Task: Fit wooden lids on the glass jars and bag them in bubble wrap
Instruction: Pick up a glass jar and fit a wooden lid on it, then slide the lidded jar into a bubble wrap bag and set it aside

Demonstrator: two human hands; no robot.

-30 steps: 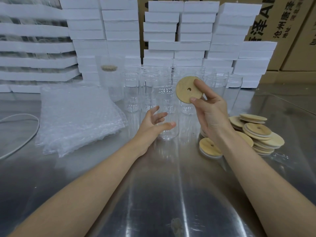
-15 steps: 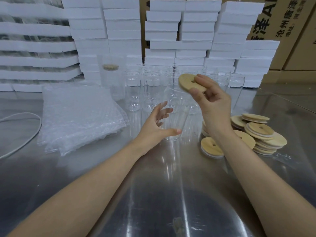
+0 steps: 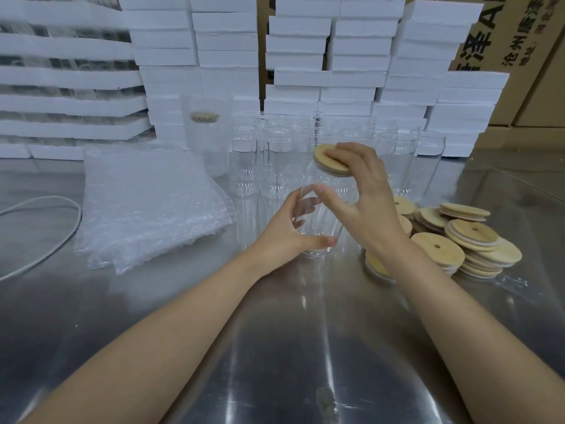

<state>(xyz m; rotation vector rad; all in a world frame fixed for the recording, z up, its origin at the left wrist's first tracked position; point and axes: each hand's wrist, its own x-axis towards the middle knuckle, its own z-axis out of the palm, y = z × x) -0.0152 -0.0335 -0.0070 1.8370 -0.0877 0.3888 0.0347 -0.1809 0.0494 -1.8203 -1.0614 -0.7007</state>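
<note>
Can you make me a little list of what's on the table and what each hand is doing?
left hand: grips the glass jar low on its side
right hand: holds the wooden lid on top of the jar
spare lids: piled right of the jar
bubble wrap bags: stacked at the left
empty jars: standing in rows behind
table: shiny metal

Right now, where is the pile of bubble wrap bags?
In the head view, the bubble wrap pile lies on the metal table, left of the left hand, in front of the white foam stacks.
</note>
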